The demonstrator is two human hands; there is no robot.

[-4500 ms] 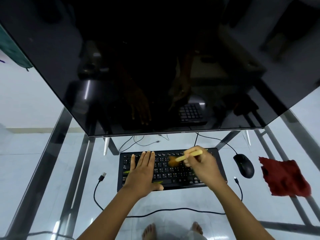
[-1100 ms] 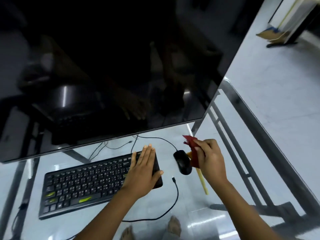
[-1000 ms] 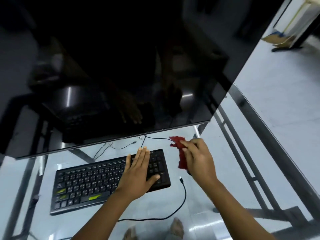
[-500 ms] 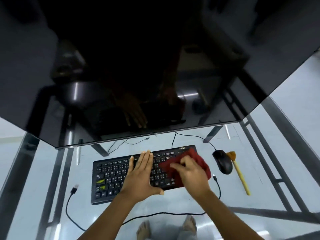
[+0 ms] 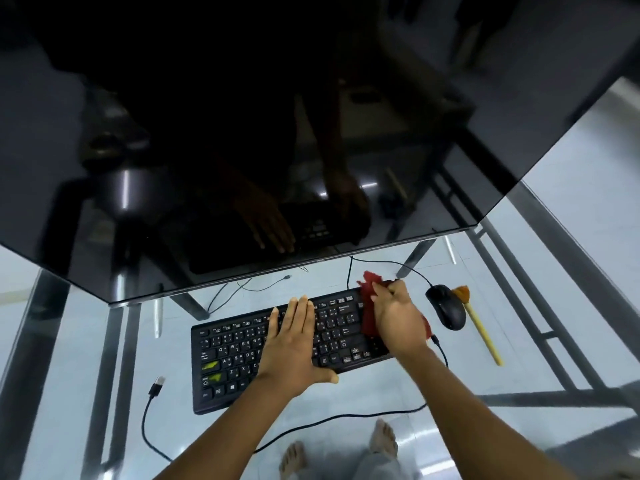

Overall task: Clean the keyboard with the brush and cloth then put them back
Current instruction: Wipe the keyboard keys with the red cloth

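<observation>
A black keyboard (image 5: 239,355) lies on the glass desk in front of me. My left hand (image 5: 294,337) rests flat on its middle keys, fingers together and pointing away. My right hand (image 5: 398,313) presses a red cloth (image 5: 369,306) onto the keyboard's right end, near its far corner; part of the cloth sticks out beyond my fingers. The brush (image 5: 479,323), with a pale wooden handle and orange bristles, lies on the glass to the right of the mouse.
A black mouse (image 5: 446,306) sits between the keyboard and the brush. A large dark monitor (image 5: 242,133) overhangs the far side. A loose USB cable (image 5: 156,393) lies left of the keyboard. The glass desk (image 5: 69,341) has metal frame bars; my bare feet show beneath.
My right hand put the brush down right of the mouse, took the red cloth and brought it onto the keyboard. In the last half second it slid toward the far right corner.
</observation>
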